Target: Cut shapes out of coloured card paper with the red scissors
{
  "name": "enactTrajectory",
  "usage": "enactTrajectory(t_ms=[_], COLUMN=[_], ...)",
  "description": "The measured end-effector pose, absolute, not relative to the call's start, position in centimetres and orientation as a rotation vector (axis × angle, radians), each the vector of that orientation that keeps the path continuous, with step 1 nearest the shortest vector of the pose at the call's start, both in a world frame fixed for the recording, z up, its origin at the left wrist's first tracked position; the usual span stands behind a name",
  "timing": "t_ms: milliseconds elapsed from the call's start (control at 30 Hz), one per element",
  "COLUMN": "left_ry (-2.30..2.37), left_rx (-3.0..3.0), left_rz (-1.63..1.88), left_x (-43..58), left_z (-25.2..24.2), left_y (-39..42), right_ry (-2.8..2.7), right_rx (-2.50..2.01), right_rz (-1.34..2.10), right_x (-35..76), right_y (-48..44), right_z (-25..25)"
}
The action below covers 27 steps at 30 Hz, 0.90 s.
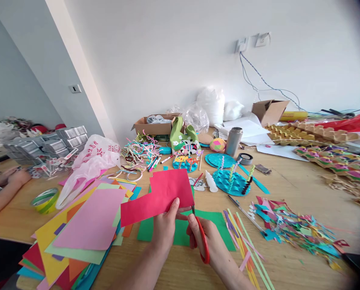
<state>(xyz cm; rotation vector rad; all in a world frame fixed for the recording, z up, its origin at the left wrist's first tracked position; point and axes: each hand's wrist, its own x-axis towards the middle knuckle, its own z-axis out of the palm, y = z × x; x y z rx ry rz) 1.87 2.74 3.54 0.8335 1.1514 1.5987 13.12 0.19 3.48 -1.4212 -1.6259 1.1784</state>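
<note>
My left hand (pixel 165 225) pinches the lower edge of a red paper sheet (pixel 158 196) and holds it up above the table. My right hand (pixel 205 237) grips red-handled scissors (pixel 201 237), whose blades meet the paper's lower right edge. Under both hands a green paper sheet (pixel 216 227) lies flat on the wooden table (pixel 300 197).
A pile of coloured paper sheets (pixel 83 229) lies at left, with a tape roll (pixel 45 200) and a pink plastic bag (pixel 89 165). Paper strips (pixel 246 245) and scraps (pixel 291 229) lie at right. Another person's hand (pixel 15 177) rests at far left. A metal flask (pixel 234 141), teal craft pieces (pixel 231 181) and boxes stand behind.
</note>
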Motion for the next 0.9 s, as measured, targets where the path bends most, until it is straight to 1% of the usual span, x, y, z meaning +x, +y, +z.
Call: enactTrajectory(t_ms=[367,900], left_ry=[1.183,1.081], left_rx=[0.896,0.833], left_rz=[1.591,1.566], left_x=[1.73,2.10], left_z=[3.42,3.75], left_y=[2.60,2.58], right_ry=[-1.562,-1.572], right_rx=[-1.426,-1.446], right_rz=[1.223,1.235], right_x=[13.18,13.21], right_y=[0.26,0.33], right_z=[3.67,3.87])
